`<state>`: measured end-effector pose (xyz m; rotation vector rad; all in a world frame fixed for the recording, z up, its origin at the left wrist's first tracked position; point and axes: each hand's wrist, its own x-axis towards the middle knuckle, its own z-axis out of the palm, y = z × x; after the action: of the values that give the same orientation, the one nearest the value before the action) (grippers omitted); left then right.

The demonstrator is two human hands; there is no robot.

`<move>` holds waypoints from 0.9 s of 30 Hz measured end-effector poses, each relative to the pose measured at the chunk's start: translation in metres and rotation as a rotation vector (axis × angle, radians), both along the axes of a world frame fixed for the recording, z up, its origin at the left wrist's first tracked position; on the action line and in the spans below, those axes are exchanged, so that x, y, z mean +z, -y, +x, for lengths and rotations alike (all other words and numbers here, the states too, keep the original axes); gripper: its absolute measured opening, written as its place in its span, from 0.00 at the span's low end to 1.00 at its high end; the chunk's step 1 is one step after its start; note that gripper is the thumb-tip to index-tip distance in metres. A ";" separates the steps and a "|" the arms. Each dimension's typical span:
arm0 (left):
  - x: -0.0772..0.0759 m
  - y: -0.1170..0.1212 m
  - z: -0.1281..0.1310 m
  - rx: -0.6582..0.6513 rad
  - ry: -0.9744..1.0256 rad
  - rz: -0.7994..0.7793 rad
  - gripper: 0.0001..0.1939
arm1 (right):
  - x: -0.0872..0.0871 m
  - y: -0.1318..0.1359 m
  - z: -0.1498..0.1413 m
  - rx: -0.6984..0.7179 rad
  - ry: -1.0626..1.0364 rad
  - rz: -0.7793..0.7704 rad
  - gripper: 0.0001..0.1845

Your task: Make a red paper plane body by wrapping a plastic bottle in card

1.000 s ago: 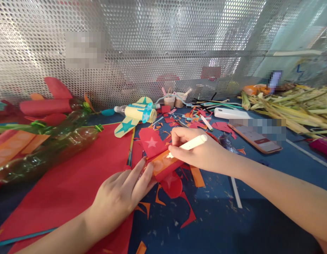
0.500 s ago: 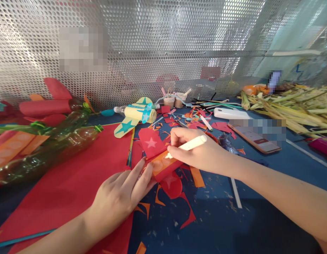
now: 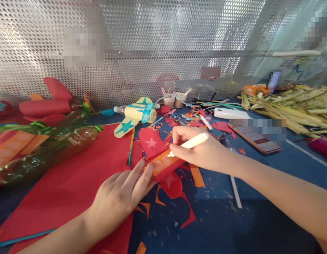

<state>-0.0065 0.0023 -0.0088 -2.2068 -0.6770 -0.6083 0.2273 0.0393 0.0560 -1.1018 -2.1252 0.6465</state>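
My right hand (image 3: 199,148) pinches a white marker pen (image 3: 193,141), its tip on the orange strip of a red paper model plane (image 3: 167,170). Paler round patches mark that strip. My left hand (image 3: 121,192) holds the plane's near-left end, with fingers laid over it and the thumb side hidden underneath. One red wing (image 3: 150,142) with a pale star sticks out beyond the body, and another star-marked red wing (image 3: 171,185) lies on the near side. Behind them rests a yellow bottle plane (image 3: 137,113) with teal stars.
At left, plastic bottles (image 3: 65,144) lie on large red sheets (image 3: 73,176). Paper scraps (image 3: 190,208) litter the blue table. A phone (image 3: 255,137), a white case-like object (image 3: 231,113) and dry husks (image 3: 290,109) are at right. A perforated metal screen (image 3: 158,42) stands behind.
My right hand and the marker pen have shifted slightly right and up along the orange strip. My left hand and the model plane stay in place.
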 end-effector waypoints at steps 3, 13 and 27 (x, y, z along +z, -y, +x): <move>-0.001 0.000 0.001 0.005 -0.006 -0.020 0.13 | 0.002 0.001 -0.001 0.012 0.010 -0.029 0.11; 0.002 0.000 0.003 0.006 -0.019 -0.020 0.13 | 0.004 -0.001 0.002 0.029 -0.133 -0.014 0.13; 0.017 -0.003 0.001 0.234 -0.029 -0.284 0.19 | 0.023 -0.029 0.047 0.049 -0.241 -0.056 0.14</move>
<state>-0.0057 0.0055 0.0084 -2.3408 -1.0431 -0.3776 0.2744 0.0685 0.0791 -0.9513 -1.9419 0.8236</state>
